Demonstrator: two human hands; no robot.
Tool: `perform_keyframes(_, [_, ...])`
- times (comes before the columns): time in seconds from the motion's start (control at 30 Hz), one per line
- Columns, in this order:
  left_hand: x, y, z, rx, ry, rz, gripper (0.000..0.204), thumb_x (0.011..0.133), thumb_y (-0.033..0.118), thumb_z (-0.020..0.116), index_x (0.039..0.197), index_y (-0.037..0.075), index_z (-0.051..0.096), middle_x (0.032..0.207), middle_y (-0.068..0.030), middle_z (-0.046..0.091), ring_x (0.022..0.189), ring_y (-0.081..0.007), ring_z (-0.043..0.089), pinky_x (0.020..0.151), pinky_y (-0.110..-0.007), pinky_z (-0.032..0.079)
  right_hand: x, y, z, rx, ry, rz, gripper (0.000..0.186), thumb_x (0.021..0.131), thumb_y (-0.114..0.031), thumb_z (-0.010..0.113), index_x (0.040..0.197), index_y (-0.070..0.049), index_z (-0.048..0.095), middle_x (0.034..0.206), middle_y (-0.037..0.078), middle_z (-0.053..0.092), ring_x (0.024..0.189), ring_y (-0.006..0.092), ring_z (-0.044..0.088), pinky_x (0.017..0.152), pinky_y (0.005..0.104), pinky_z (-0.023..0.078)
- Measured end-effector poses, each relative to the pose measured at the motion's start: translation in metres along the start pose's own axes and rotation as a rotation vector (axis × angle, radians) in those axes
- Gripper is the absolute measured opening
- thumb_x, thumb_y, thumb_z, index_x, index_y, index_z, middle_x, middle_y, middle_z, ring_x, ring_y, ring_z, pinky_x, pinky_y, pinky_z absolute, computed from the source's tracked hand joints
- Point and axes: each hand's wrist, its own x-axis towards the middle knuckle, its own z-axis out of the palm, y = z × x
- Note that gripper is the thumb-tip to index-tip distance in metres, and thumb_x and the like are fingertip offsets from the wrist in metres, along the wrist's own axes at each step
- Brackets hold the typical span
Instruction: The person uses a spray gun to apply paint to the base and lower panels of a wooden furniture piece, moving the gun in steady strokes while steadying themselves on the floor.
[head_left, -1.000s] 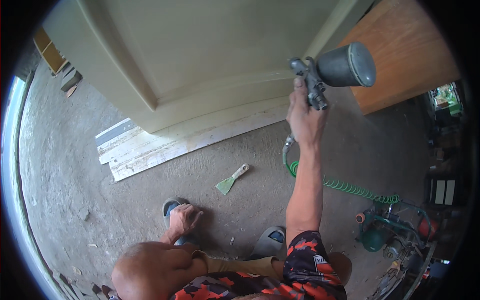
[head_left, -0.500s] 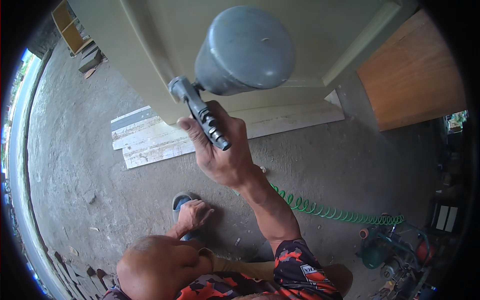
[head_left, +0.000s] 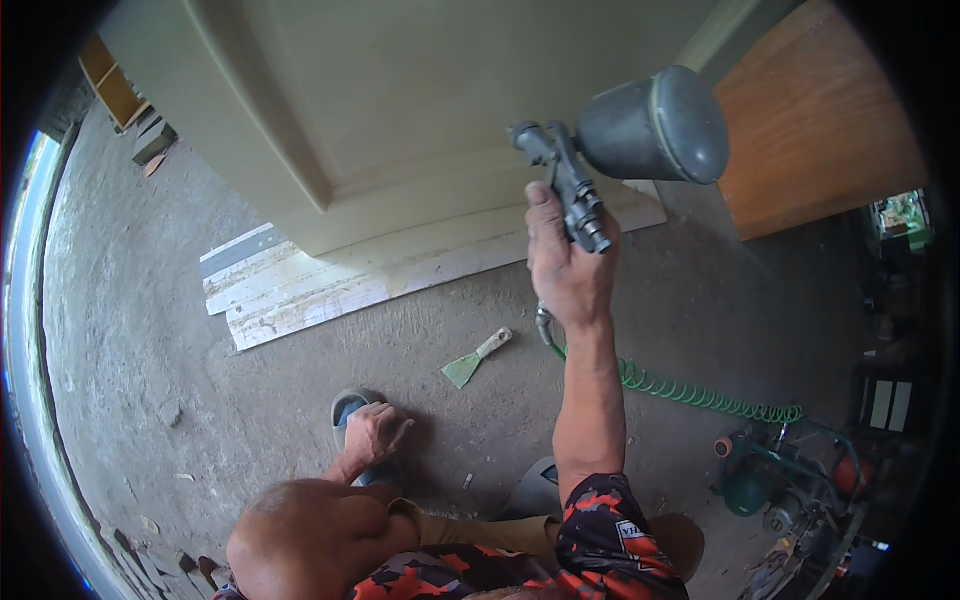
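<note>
My right hand is wrapped around the grip of a grey metal spray gun, with a large grey paint cup tilted out to its right. The gun's nozzle is close to the lower part of a beige panelled door; whether spray is coming out I cannot tell. A hose fitting hangs below my wrist and runs into a green coiled hose. My left hand is low, above my shoe, fingers curled and nothing visible in them.
The door stands on worn white boards on the concrete floor. A scraper with a green-stained blade lies in front of them. At the right are a brown wooden panel and a compressor. A small wooden shelf is at far left.
My right hand has carried the spray gun to the right along the door, and the cup now points more to the right. The scraper has come into view. My left hand stays low.
</note>
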Motion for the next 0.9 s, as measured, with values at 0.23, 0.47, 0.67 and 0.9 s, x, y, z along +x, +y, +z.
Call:
perform_keyframes(0.23, [0.0, -0.001, 0.009, -0.01, 0.025, 0.015, 0.02, 0.094, 0.023, 0.087, 0.089, 0.008, 0.074, 0.083, -0.0126, 0.072, 0.078, -0.0356, 0.071, 0.071, -0.046, 0.057, 0.037, 0.02, -0.08, -0.114, 0.256, -0.029, 0.032, 0.115, -0.03, 0.072, 0.094, -0.007, 0.067, 0.068, -0.006, 0.054, 0.053, 0.0031, 0.048, 0.045, 0.0245, 0.038])
perform_keyframes(0.47, [0.002, 0.007, 0.001, -0.002, 0.04, -0.012, 0.018, 0.092, 0.021, 0.087, 0.087, 0.008, 0.076, 0.083, -0.0126, 0.073, 0.077, -0.0358, 0.072, 0.07, -0.046, 0.058, 0.067, 0.041, -0.134, -0.205, 0.4, -0.051, 0.03, 0.117, -0.031, 0.07, 0.1, -0.006, 0.07, 0.07, -0.005, 0.054, 0.05, 0.0044, 0.046, 0.044, 0.0268, 0.034])
perform_keyframes(0.67, [0.002, 0.007, -0.001, -0.007, 0.041, -0.012, 0.019, 0.092, 0.021, 0.088, 0.087, 0.008, 0.075, 0.083, -0.0121, 0.073, 0.077, -0.0351, 0.072, 0.07, -0.046, 0.057, 0.067, 0.029, -0.13, -0.223, 0.539, -0.035, 0.037, 0.116, -0.035, 0.071, 0.093, -0.006, 0.066, 0.068, -0.005, 0.053, 0.05, 0.0054, 0.045, 0.043, 0.0277, 0.033])
perform_keyframes(0.9, [0.001, 0.002, 0.001, -0.002, 0.034, -0.011, 0.02, 0.093, 0.024, 0.087, 0.089, 0.009, 0.075, 0.084, -0.0114, 0.073, 0.079, -0.0341, 0.072, 0.071, -0.046, 0.058, 0.035, 0.029, -0.086, -0.128, 0.336, 0.083, 0.038, 0.115, -0.035, 0.072, 0.091, -0.008, 0.063, 0.069, -0.006, 0.055, 0.052, 0.0035, 0.047, 0.044, 0.026, 0.035])
